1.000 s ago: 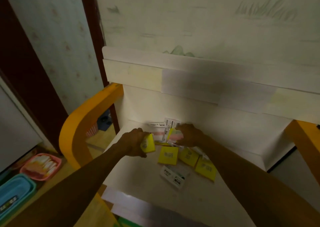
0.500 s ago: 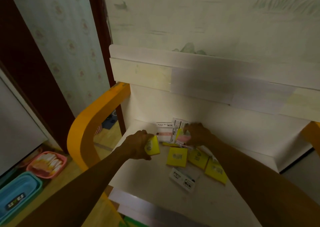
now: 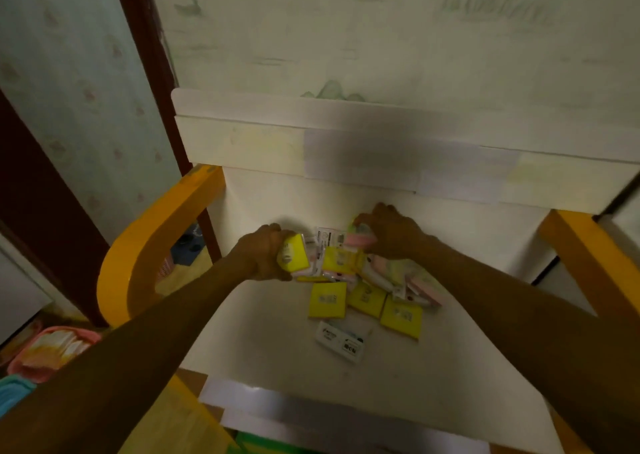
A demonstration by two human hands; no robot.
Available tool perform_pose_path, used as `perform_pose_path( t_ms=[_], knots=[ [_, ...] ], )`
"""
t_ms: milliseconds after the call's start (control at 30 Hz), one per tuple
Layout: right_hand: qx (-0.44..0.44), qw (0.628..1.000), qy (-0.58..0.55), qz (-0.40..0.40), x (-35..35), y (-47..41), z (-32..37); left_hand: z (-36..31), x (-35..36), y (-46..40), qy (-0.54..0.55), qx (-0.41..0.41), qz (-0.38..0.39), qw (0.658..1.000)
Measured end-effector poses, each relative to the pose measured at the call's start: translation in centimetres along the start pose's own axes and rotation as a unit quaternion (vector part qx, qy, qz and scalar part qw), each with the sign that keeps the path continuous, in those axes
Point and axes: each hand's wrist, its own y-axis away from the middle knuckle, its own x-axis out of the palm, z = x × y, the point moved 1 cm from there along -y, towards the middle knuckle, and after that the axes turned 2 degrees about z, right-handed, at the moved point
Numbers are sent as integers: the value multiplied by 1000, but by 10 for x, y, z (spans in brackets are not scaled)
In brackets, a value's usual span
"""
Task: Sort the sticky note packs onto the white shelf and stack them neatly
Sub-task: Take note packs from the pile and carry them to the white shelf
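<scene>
On the white shelf [image 3: 263,336], a loose heap of sticky note packs lies toward the back wall, around the middle of the view. The left hand [image 3: 263,258] comes in from 7 o'clock and its fingers curl around a yellow pack [image 3: 294,255], holding it tilted on edge at the 9 o'clock side of the heap. The right hand [image 3: 388,235] reaches in from 4 o'clock; its fingers bend over a pink and green pack [image 3: 356,239] at the 12 o'clock end of the heap and grip it from above. Between the two hands stands a white label card [image 3: 329,237], touching the back wall or just in front of it; which cannot be told.

Below the hands, three more yellow packs lie flat in a row: one [image 3: 327,299] at 6 o'clock from the heap, a second [image 3: 367,297] just beside it, and a third [image 3: 401,316] toward 4 o'clock, its corner tucked against the second. A white pack with dark print [image 3: 341,341] lies flat at 6 o'clock from them, near but apart. Pale pastel packs [image 3: 408,277] spill under the right wrist.

An orange curved frame [image 3: 152,245] bounds the shelf at 9 o'clock, and another orange post [image 3: 588,263] stands at 3 o'clock. A pink tray [image 3: 52,349] and a blue bin [image 3: 14,391] sit on the floor at 8 o'clock.
</scene>
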Motion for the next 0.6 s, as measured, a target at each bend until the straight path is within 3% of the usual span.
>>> perform_pose_path(
  t_ms=[333,600],
  knots=[
    [68,996,20,-60,-52,74,-68,-61,-36,-34,-2,75,-13,997],
    [111,988,37,-105,-78,162,-126,-149,-51,-36,-4,124,-38,992]
  ],
)
